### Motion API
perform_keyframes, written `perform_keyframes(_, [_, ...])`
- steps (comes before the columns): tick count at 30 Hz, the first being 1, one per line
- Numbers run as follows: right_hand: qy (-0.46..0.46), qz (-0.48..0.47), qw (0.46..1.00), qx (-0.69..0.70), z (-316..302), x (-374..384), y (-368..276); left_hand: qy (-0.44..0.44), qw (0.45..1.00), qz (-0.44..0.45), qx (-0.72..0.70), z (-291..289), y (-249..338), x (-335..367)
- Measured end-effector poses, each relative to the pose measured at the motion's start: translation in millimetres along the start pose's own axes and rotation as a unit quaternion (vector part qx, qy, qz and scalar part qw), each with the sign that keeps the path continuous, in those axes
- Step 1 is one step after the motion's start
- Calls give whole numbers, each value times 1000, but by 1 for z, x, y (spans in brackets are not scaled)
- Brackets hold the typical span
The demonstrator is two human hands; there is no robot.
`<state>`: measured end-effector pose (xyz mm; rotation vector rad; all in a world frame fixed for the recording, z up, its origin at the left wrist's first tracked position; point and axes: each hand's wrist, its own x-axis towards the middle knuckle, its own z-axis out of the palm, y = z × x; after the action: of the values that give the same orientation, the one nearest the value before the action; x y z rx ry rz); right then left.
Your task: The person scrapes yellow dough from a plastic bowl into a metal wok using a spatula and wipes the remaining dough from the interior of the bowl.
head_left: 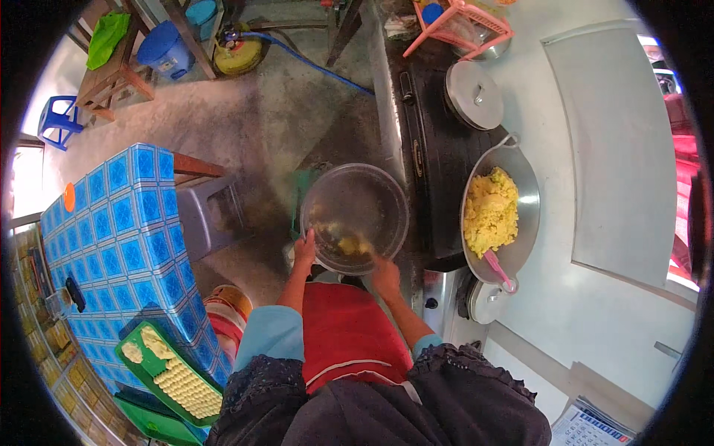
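A round, dark grey basin (355, 195) is in front of me, with a small amount of yellow mash (353, 245) smeared along its near side. My left hand (304, 251) is closed on the basin's near left rim. Over the near right rim, my right hand (385, 276) has its fingers curled beside the mash. What those fingers hold is blurred and cannot be made out. To the right, a metal wok (526, 201) on the black stove contains a heap of yellow mash (491, 212) and a pink-handled utensil (500, 269).
The black stove (439, 178) runs along the white wall at right, with a lidded pot (476, 95) and a pink rack (461, 26) farther back. At left stands a table with a blue checked cloth (111, 245). It bears a green tray (167, 364) of small pale pieces in rows.
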<state>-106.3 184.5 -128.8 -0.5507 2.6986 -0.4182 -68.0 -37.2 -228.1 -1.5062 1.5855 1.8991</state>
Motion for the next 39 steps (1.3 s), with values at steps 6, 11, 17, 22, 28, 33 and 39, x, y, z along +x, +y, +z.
perform_keyframes(6, [-5,69,993,-93,-27,93,11,-48,998,-47,20,-4,-9,9])
perform_keyframes(11, [-93,120,987,-59,-17,26,7,-8,999,37,34,0,3,-3])
perform_keyframes(17, [18,169,984,50,1,39,4,15,997,23,73,-4,10,-6])
perform_keyframes(22, [-13,157,986,-56,4,111,-31,-45,994,77,65,-6,-7,6])
perform_keyframes(28, [-143,52,973,-174,5,39,-49,-46,996,-20,72,-9,5,0])
perform_keyframes(33, [8,62,980,190,8,77,-37,-43,997,-47,50,-10,19,-12])
perform_keyframes(39, [-71,439,562,697,37,114,-80,-16,997,70,-10,-12,42,-4])
